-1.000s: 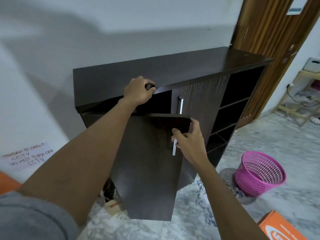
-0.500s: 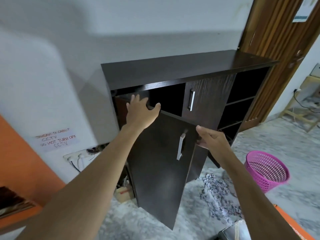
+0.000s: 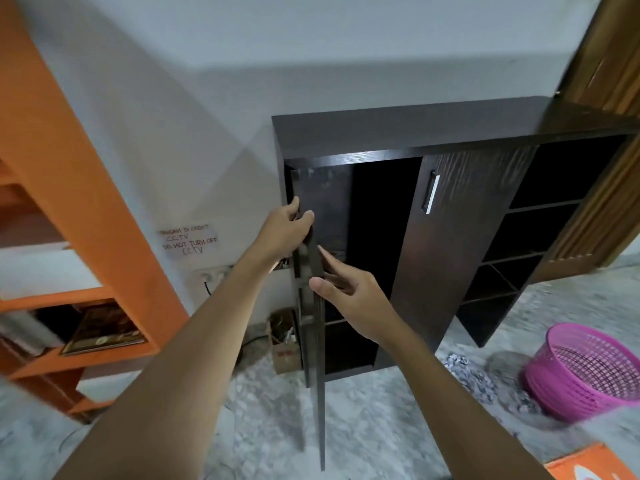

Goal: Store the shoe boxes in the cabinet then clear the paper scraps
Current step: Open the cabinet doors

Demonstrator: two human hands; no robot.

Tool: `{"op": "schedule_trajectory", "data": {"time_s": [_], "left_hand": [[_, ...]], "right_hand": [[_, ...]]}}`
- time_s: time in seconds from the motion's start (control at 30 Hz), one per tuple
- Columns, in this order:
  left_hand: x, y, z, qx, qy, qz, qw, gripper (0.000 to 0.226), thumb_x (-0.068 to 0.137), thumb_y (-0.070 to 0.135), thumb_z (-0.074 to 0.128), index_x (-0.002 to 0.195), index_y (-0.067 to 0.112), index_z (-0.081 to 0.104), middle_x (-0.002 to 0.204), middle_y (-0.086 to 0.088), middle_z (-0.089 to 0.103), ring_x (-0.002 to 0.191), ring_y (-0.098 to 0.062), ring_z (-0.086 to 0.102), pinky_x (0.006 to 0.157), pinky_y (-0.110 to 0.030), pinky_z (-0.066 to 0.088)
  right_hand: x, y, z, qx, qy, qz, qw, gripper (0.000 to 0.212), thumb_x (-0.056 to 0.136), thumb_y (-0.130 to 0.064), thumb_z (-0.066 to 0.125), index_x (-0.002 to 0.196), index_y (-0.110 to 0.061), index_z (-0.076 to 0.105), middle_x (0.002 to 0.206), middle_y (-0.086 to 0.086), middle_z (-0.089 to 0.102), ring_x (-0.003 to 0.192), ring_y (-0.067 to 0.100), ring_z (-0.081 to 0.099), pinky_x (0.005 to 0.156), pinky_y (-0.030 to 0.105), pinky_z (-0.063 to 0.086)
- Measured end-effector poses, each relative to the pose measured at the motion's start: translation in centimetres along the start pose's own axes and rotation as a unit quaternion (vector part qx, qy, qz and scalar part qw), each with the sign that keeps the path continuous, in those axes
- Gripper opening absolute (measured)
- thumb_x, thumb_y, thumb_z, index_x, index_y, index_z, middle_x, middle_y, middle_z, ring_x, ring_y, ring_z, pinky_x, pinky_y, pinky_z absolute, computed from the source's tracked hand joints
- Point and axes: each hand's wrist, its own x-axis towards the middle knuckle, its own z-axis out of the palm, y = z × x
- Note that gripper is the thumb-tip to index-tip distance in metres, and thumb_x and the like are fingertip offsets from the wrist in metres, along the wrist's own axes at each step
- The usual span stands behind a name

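A dark brown, wood-grained cabinet (image 3: 415, 133) with a flat rectangular top was seen against a plain pale wall. Its left door (image 3: 317, 375), a thin flat panel, was swung wide and shown edge-on, so that the dark left compartment with a shelf inside was exposed. The right door (image 3: 460, 237) was shut and carried a slim metallic bar handle (image 3: 430, 192). At 3 o'clock of that door, open cubby shelves (image 3: 526, 244) were stacked in a column.

The left hand (image 3: 285, 230) was curled around the upper edge of the open door, its grip closed on the panel. The right hand (image 3: 349, 285) was held just to the right of the same door edge, at about 5 o'clock of the left hand, with fingers spread and the grip apart; whether the thumb touched the panel could not be told.

On the mottled grey marble-like floor (image 3: 277, 427), a heap of small paper scraps (image 3: 474, 379) lay at 4 o'clock of the right hand, just beside a round pink plastic lattice basket (image 3: 588, 372). An orange cardboard shoe box (image 3: 595, 467) was cut off at the lower right corner, well apart from both hands. An orange shelving unit (image 3: 86, 209) stood at 9 o'clock, and a handwritten paper note (image 3: 188, 239) was stuck to the wall.
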Motion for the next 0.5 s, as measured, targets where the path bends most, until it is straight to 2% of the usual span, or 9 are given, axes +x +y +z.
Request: {"op": "schedule_trajectory", "data": {"time_s": [0.03,0.07,0.13,0.3,0.37,0.43,0.5], "left_hand": [[-0.1,-0.3,-0.4,-0.013,0.000,-0.006,1.000,0.059,0.097,0.033,0.054,0.150,0.014,0.034,0.099,0.012,0.063,0.093,-0.005,0.059,0.088,-0.019,0.047],[-0.2,-0.5,-0.7,-0.024,-0.002,-0.012,1.000,0.059,0.096,0.032,0.055,0.149,0.014,0.036,0.117,0.007,0.065,0.106,-0.009,0.060,0.099,-0.027,0.047],[-0.3,-0.8,-1.4,-0.038,-0.011,-0.017,0.999,0.059,0.095,0.033,0.056,0.148,0.014,0.038,0.141,-0.002,0.053,0.124,-0.015,0.055,0.108,-0.036,0.043],[-0.7,-0.7,-2.0,-0.053,-0.015,-0.013,0.998,0.057,0.096,0.032,0.057,0.147,0.012,0.040,0.143,-0.003,0.052,0.125,-0.015,0.054,0.108,-0.036,0.043],[-0.7,-0.6,-1.9,-0.043,-0.015,-0.007,0.999,0.057,0.096,0.030,0.056,0.147,0.011,0.040,0.144,-0.003,0.051,0.127,-0.015,0.053,0.109,-0.036,0.042],[-0.5,-0.5,-1.8,0.013,-0.008,0.018,1.000,0.056,0.095,0.030,0.056,0.146,0.012,0.042,0.142,-0.001,0.052,0.129,-0.015,0.051,0.107,-0.028,0.040],[0.0,-0.1,-2.0,0.094,0.010,0.069,0.993,0.055,0.094,0.029,0.056,0.146,0.015,0.044,0.134,0.002,0.058,0.125,-0.016,0.053,0.097,-0.021,0.040]], "right_hand": [[0.2,0.2,0.6,-0.008,-0.001,-0.003,1.000,0.079,0.083,-0.061,0.065,0.150,-0.030,0.038,0.142,-0.013,0.055,0.129,-0.002,0.050,0.106,0.019,0.042],[0.3,0.2,1.2,-0.012,-0.002,-0.007,1.000,0.081,0.082,-0.062,0.065,0.151,-0.031,0.038,0.143,-0.013,0.053,0.131,-0.002,0.048,0.106,0.020,0.042],[0.5,0.1,2.1,-0.015,0.001,-0.009,1.000,0.081,0.082,-0.064,0.064,0.151,-0.033,0.036,0.146,-0.013,0.051,0.132,-0.003,0.046,0.103,0.016,0.042],[0.5,-0.3,2.7,-0.006,0.006,-0.017,1.000,0.084,0.077,-0.070,0.062,0.150,-0.037,0.036,0.144,-0.017,0.050,0.131,-0.007,0.045,0.097,0.012,0.043],[0.6,-0.5,2.0,0.005,-0.004,-0.017,1.000,0.081,0.079,-0.066,0.063,0.149,-0.034,0.038,0.139,-0.023,0.052,0.128,-0.009,0.047,0.097,0.012,0.044],[0.8,-0.6,1.0,0.017,-0.017,-0.022,0.999,0.073,0.085,-0.055,0.064,0.148,-0.025,0.042,0.133,-0.024,0.054,0.124,-0.009,0.051,0.096,0.012,0.044],[1.4,-0.7,-0.4,0.004,-0.008,-0.029,1.000,0.067,0.089,-0.054,0.063,0.145,-0.022,0.047,0.131,-0.019,0.058,0.120,-0.003,0.057,0.098,0.018,0.047]]}}
